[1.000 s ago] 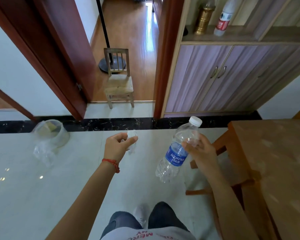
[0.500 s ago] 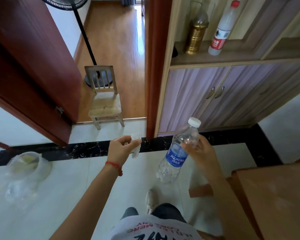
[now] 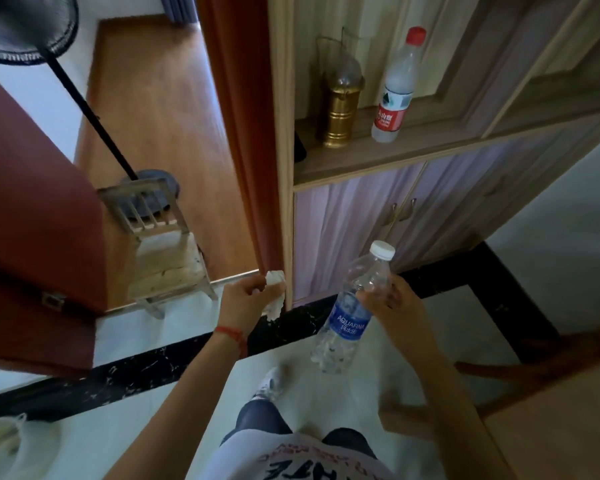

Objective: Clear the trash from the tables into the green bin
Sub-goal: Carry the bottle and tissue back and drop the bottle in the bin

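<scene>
Nearest, the left hand [image 3: 246, 299] was clamped on a crumpled tissue [image 3: 274, 295], and the right hand [image 3: 394, 308] was closed around a clear water bottle [image 3: 352, 315], held tilted above the tiled floor [image 3: 343, 386]. Both pieces of trash seemed gathered but not yet dropped; no green bin showed, so the carry remained. A bench [image 3: 565, 434] corner crowded the right. Farther on, a small chair [image 3: 163, 251] stood in the doorway beside the cabinet [image 3: 378, 216], narrowing that passage.
</scene>
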The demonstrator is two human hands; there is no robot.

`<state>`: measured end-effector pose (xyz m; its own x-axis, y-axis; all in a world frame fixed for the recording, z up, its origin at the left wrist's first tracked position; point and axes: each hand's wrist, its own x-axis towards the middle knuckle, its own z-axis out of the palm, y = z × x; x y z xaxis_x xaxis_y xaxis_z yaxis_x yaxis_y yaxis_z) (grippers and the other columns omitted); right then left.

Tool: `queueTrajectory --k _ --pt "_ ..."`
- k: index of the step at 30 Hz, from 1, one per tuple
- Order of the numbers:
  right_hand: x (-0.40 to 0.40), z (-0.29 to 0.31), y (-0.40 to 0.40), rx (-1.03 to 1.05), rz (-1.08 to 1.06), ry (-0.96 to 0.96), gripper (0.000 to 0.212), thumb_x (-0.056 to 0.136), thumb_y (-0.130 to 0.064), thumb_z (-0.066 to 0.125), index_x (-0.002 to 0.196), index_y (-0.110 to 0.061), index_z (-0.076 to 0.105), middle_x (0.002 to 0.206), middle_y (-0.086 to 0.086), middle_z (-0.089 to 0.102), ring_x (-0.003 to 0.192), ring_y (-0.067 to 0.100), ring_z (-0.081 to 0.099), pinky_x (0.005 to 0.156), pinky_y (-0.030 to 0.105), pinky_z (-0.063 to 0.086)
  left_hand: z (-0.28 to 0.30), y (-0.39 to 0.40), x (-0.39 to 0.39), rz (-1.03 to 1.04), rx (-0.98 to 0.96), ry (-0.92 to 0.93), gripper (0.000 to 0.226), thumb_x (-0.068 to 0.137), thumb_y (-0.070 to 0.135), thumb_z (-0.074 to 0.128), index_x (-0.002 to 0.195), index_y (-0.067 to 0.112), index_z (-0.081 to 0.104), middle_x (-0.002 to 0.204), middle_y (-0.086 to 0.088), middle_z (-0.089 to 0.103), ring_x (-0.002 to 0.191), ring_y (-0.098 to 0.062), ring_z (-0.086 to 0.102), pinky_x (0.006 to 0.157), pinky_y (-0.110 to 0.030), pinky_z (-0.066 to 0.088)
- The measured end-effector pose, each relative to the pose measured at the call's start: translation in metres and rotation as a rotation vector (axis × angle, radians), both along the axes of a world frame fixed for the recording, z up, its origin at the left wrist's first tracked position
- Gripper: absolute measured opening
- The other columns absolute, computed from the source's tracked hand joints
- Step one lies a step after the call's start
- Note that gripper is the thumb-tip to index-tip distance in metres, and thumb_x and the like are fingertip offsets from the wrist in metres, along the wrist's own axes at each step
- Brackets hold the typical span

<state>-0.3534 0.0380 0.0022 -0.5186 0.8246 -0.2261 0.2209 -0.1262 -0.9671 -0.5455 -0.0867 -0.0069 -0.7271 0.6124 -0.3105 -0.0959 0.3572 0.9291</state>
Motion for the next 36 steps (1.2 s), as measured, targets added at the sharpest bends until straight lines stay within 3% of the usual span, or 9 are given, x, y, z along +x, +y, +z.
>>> queueTrajectory --k 4,7,9,12,18,25,28,31,36 --pt "-0.017 -0.007 0.021 0.003 -0.123 -0.002 0.037 0.070 -0.027 0.071 0.104 -0.026 0.057 0.098 -0.005 0.067 0.088 0.007 0.066 0.064 0.016 0.051 0.001 0.047 -0.032 -0.172 -0.034 0.027 0.023 0.071 0.027 0.075 0.067 0.007 0.066 0.068 -0.011 0.055 0.065 -0.020 0.049 0.058 -0.024 0.042" --pt "-0.023 -0.008 0.032 0.032 -0.228 -0.023 0.042 0.078 -0.016 0.069 0.117 -0.011 0.056 0.102 0.000 0.067 0.087 0.004 0.066 0.063 0.013 0.051 0.004 0.082 -0.049 -0.341 -0.032 0.021 0.033 0.065 0.042 0.073 0.065 0.010 0.065 0.065 -0.013 0.056 0.066 -0.025 0.051 0.067 -0.038 0.046" --pt "-0.024 -0.006 0.036 0.057 -0.285 -0.039 0.041 0.080 -0.014 0.067 0.118 -0.008 0.055 0.102 0.002 0.067 0.085 0.003 0.066 0.064 0.011 0.050 0.007 0.105 -0.053 -0.388 -0.005 -0.001 0.026 0.070 0.031 0.074 0.077 0.006 0.068 0.071 -0.012 0.059 0.070 -0.022 0.054 0.067 -0.030 0.049" --pt "-0.021 -0.003 0.037 0.076 -0.403 -0.057 0.038 0.081 -0.016 0.066 0.117 -0.011 0.054 0.100 -0.002 0.065 0.082 -0.001 0.064 0.063 0.007 0.049 0.008 0.137 -0.052 -0.497 -0.011 0.020 0.009 0.078 0.014 0.070 0.085 0.008 0.069 0.075 -0.006 0.062 0.072 -0.015 0.057 0.057 -0.010 0.047" --pt "0.002 0.000 0.026 0.066 -0.651 -0.098 0.029 0.081 -0.022 0.065 0.106 -0.028 0.051 0.100 -0.010 0.063 0.092 0.008 0.062 0.074 0.020 0.050 0.008 0.186 -0.025 -0.770 0.000 0.047 0.005 0.079 0.008 0.068 0.084 0.009 0.068 0.065 0.003 0.057 0.057 -0.002 0.056 0.050 -0.002 0.040" --pt "0.038 -0.001 0.003 0.052 -0.956 -0.156 0.041 0.081 -0.019 0.067 0.119 -0.011 0.053 0.098 -0.007 0.064 0.088 0.005 0.063 0.063 0.008 0.049 -0.002 0.225 0.025 -1.001 0.002 -0.002 0.017 0.075 0.010 0.071 0.074 -0.006 0.065 0.070 -0.011 0.050 0.068 -0.019 0.045 0.057 -0.018 0.040" --pt "0.052 -0.003 0.001 0.029 -1.022 -0.186 0.045 0.080 -0.023 0.066 0.121 -0.011 0.052 0.103 -0.003 0.065 0.092 0.010 0.064 0.065 0.013 0.051 -0.004 0.239 0.045 -1.068 -0.002 -0.023 0.014 0.074 0.012 0.073 0.072 -0.001 0.067 0.071 -0.010 0.052 0.070 -0.019 0.047 0.066 -0.029 0.040" --pt "0.067 -0.004 0.009 0.018 -1.061 -0.182 0.052 0.076 -0.032 0.066 0.122 -0.011 0.052 0.106 0.000 0.066 0.093 0.011 0.064 0.071 0.019 0.052 -0.008 0.257 0.066 -1.101 -0.018 -0.031 0.014 0.075 0.011 0.072 0.064 0.016 0.066 0.069 -0.011 0.056 0.068 -0.017 0.051 0.063 -0.025 0.043" --pt "0.101 -0.006 0.045 0.026 -1.086 -0.174 0.065 0.065 -0.047 0.063 0.120 -0.013 0.052 0.107 0.000 0.066 0.093 0.015 0.066 0.080 0.030 0.054 -0.015 0.300 0.104 -1.138 -0.032 -0.058 0.014 0.076 0.009 0.070 0.065 0.016 0.066 0.071 -0.013 0.060 0.071 -0.023 0.055 0.070 -0.033 0.046"
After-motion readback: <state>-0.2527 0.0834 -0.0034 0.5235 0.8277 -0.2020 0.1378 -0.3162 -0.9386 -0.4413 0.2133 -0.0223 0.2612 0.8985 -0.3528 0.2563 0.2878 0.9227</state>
